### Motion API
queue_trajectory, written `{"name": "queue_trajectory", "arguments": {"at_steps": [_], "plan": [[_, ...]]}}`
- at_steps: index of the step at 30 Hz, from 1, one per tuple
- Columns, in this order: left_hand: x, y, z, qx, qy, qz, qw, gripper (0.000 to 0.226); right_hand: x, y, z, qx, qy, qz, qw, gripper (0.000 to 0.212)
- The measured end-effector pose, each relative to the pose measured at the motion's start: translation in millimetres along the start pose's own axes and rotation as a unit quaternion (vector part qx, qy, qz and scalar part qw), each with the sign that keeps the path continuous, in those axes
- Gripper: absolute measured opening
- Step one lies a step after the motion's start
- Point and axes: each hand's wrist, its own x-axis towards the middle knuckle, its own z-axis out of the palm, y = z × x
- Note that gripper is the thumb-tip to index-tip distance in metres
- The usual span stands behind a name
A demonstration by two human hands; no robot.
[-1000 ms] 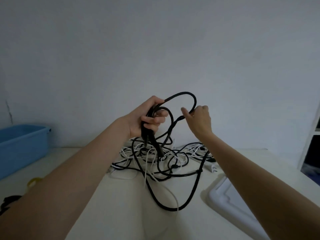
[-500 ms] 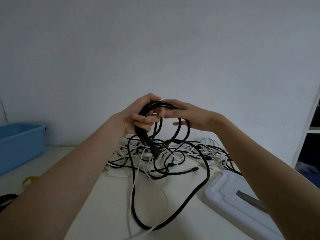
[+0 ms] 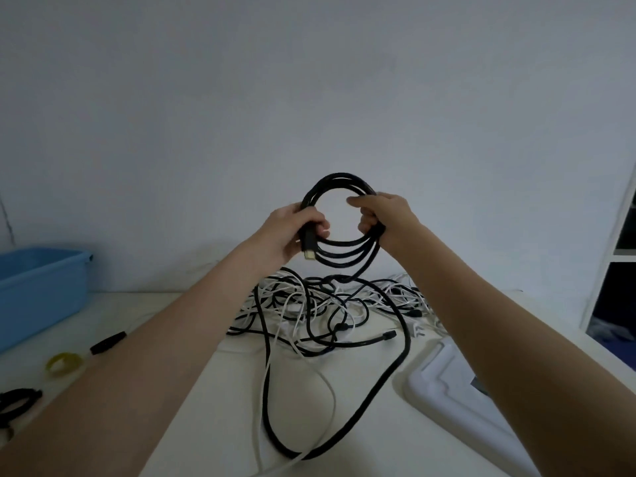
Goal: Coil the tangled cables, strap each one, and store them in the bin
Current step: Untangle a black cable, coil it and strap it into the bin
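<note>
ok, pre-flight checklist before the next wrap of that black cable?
1. Left hand grips the coil at its left side: ok.
2. Right hand grips its right side: ok.
3. Plug held under the left hand's fingers: ok.
4. Loops lie together, round: ok.
5. Tail fully wound: not ok, a long loop lies on the table, running through the pile.
6. Tail free of the pile: cannot tell.
</note>
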Motion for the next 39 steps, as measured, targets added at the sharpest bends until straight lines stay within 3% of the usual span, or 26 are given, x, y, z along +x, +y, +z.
{"name": "queue_trajectory", "arguments": {"at_steps": [4,9,14,17,20,22,23,27,31,35,39], "plan": [[3.2,-24.5,13.9,-0.196,0.043,-0.087,0.976,0.012,1.8,-1.0,10.4,0.174,0.041,0.031,0.983,0.039],[9.2,-15.2,22.9,-0.319,0.093,-0.060,0.941,0.014,-0.1,2.7,9.8,0.016,-0.016,-0.036,0.999,0.032],[12.3,-8.8,13.5,-0.242,0.131,-0.039,0.961,0.017,-6.7,12.4,2.7,-0.063,-0.096,0.006,0.993,0.021],[9.9,-7.1,9.0,-0.120,0.110,-0.038,0.986,0.018,-5.4,7.6,-2.3,-0.115,-0.066,0.016,0.991,0.011],[7.1,-2.0,5.8,0.003,0.084,-0.064,0.994,0.010,-0.8,5.6,-8.7,-0.227,0.024,-0.088,0.970,0.028],[6.5,0.8,3.4,0.035,0.077,-0.075,0.994,0.003,-2.7,7.7,-10.7,-0.339,0.015,-0.170,0.925,0.038],[5.5,2.0,1.8,0.034,0.070,-0.079,0.994,0.000,-3.9,9.2,-11.7,-0.339,-0.008,-0.178,0.924,0.037],[3.1,2.4,-4.1,-0.041,0.022,-0.081,0.996,0.009,-7.9,7.0,-13.0,-0.174,-0.102,-0.101,0.974,0.013],[4.1,2.2,0.9,-0.118,0.020,-0.062,0.991,0.013,-4.8,4.1,-2.5,-0.036,-0.087,-0.062,0.994,0.036],[7.3,3.3,7.1,-0.150,0.039,-0.028,0.988,0.020,-3.2,4.7,-1.5,0.033,-0.050,-0.060,0.996,0.033],[7.2,3.1,5.9,-0.227,0.052,-0.023,0.972,0.013,-2.9,10.6,-3.8,0.070,-0.065,-0.032,0.995,0.047]]}}
